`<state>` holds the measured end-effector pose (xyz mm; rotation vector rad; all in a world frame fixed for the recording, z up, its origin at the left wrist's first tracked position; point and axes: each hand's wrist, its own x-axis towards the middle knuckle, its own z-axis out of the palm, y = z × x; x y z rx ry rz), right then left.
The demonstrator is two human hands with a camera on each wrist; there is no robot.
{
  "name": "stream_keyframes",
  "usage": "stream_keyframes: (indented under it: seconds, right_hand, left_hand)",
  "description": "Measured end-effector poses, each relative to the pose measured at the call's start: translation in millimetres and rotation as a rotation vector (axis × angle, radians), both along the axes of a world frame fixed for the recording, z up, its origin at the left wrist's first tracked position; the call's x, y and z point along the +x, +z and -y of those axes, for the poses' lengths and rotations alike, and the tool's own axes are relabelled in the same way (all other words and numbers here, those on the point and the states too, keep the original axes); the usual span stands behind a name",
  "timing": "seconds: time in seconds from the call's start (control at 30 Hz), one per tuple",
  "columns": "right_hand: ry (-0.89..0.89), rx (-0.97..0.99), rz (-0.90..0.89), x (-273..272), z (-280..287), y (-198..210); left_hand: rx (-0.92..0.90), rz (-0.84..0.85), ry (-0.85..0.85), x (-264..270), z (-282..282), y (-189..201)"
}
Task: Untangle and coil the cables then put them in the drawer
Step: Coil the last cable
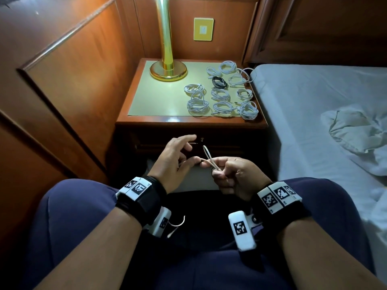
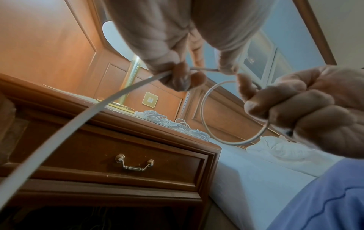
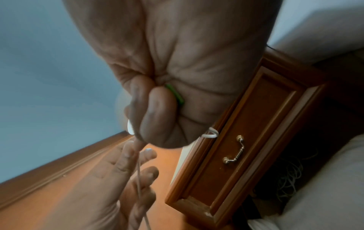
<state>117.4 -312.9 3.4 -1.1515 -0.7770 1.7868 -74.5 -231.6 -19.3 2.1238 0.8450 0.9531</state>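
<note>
1. Head view: the grey-sheeted bed [image 1: 314,105] lies along the right, just beside the brown wooden nightstand [image 1: 146,120].
2. The nightstand's front drawer [image 2: 110,155], with its small metal bail handle [image 2: 134,163], is closed; nothing shows what is inside it. On top of the nightstand, beside the tall brass lamp [image 1: 167,68], lie about a dozen coiled white cables [image 1: 222,95] and one coiled black cable [image 1: 219,82], none of them put away yet.
3. In the dim open space under the drawer, a loose tangle of pale cords [image 3: 289,177] is faintly visible; how many, I cannot tell.
4. The right hand [image 1: 236,174] is closed in a fist around the thin white cable [image 1: 207,159] over the lap, holding one first loop.
5. The left hand [image 1: 178,158] pinches the same cable between thumb and fingertips, its other fingers spread; the free length runs down past the wrist.
6. To coil well, I would feed slack through the left pinch, lay each turn the same size as the first into the right fist, and let the cable twist freely so no kink forms.
</note>
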Motion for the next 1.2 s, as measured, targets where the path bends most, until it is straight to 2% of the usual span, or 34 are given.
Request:
stream_keyframes:
  seconds: [0.13,0.23,0.33,0.47,0.7,0.8,1.0,1.2]
  right_hand:
    - [0.098,-0.039,-0.022,2.5,1.2,1.8]
    - [0.097,-0.030,-0.109,5.4,2.3,0.2]
    - [0.109,-0.014,-0.233,9.6,3.6,-1.9]
    - [0.077,0.049,-0.036,7.3,7.5,-2.3]
    - [-0.082,0.137,0.285,-1.6,4.3,1.6]
    - [-0.143,0.208,0.496,-5.3,2.3,-5.1]
    - [-0.266,0.250,0.828,-13.3,-0.1,-10.9]
    - [-0.361,0.231,0.928,-13.4,-3.7,-20.3]
  left_hand:
    - [0.120,-0.058,-0.128,1.0,-1.1,0.2]
    - [-0.001,-0.101,-0.068,0.1,0.8,2.3]
    - [-0.102,-0.056,-0.005,-1.0,-0.9,2.8]
    - [-0.260,-0.014,0.025,-2.3,-1.5,3.9]
    - [-0.479,0.109,0.065,0.0,4.9,10.9]
    - [-0.553,0.144,0.058,-0.7,6.3,11.4]
    - [-0.541,0.164,0.062,3.1,6.8,10.4]
    - [-0.490,0.148,0.068,5.2,7.7,7.1]
